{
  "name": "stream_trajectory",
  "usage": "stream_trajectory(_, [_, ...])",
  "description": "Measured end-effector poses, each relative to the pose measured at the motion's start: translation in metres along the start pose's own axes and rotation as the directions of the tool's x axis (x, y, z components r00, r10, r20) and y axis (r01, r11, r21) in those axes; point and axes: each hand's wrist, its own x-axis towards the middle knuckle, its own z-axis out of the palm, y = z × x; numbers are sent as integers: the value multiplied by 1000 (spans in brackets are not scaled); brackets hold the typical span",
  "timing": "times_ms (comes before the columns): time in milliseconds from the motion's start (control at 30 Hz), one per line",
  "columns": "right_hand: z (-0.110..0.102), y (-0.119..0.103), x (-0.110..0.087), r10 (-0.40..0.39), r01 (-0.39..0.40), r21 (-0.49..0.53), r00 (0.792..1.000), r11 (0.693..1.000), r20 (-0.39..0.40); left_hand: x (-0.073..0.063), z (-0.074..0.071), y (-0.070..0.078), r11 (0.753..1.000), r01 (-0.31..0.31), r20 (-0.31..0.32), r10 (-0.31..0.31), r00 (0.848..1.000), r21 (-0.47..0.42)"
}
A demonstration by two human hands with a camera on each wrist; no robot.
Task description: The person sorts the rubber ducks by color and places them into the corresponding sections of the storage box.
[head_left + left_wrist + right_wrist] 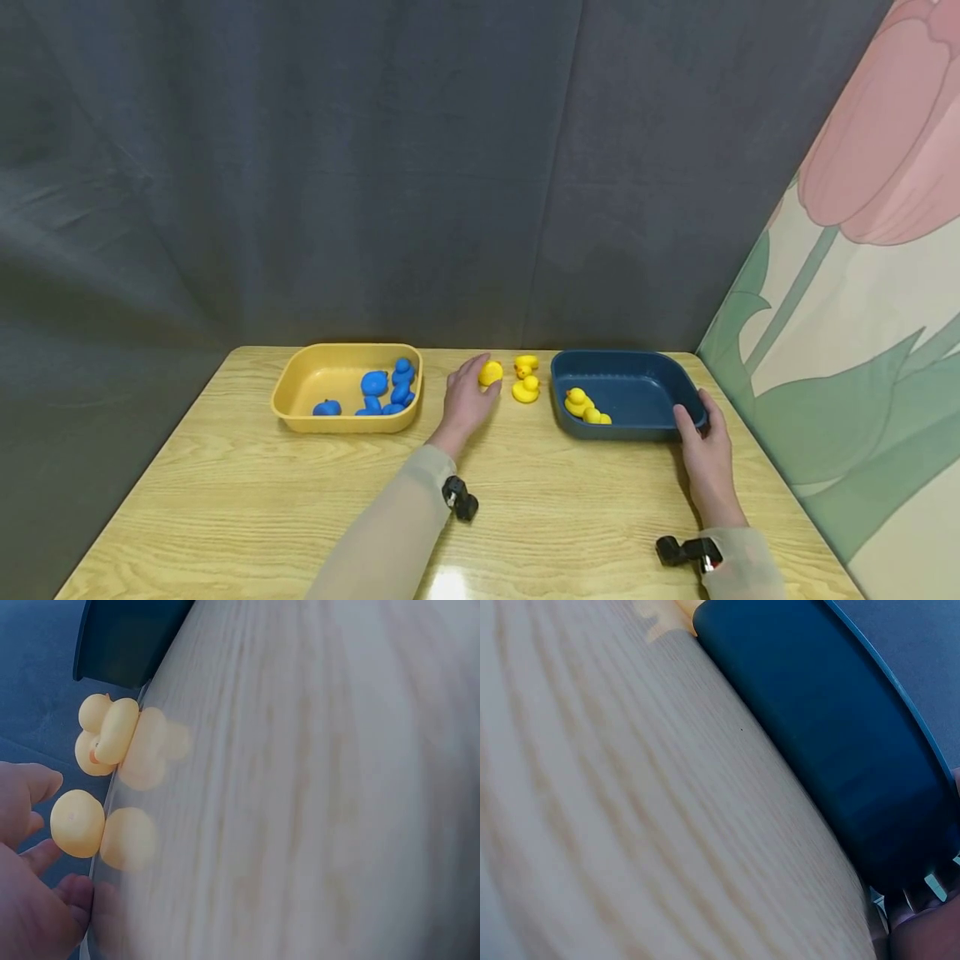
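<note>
My left hand (468,397) reaches around a yellow rubber duck (491,373) on the table. In the left wrist view, that duck (77,823) stands between the spread thumb and fingers; a gap shows at the upper finger, and contact elsewhere is unclear. Just right of it are more yellow ducks (526,389). With the thumb over its rim, my right hand (705,450) grips the near right corner of a dark blue bin (630,432). Inside the bin, yellow ducks (578,402) lie at the left. In the right wrist view the bin's side (825,727) hides most of that hand.
A yellow bin (345,423) with several blue ducks (374,383) stands left of my left hand. The wooden table (555,517) ends at a dark curtain (420,183) behind, and a flower-patterned wall (862,358) runs along the right.
</note>
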Motion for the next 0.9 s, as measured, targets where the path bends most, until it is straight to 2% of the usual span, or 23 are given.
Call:
stream_trajectory(300, [0, 3, 0, -2, 2, -2, 1000, 1000, -3, 0, 2, -3, 999, 28, 6, -28, 1000, 22])
stream_trajectory(567, [0, 3, -1, -12, 12, -18, 1000, 1000, -6, 1, 3, -4, 999, 44, 0, -44, 999, 5])
stream_trajectory(900, [-1, -2, -3, 2, -2, 9, 1000, 1000, 6, -1, 2, -4, 997, 81, -5, -81, 997, -4])
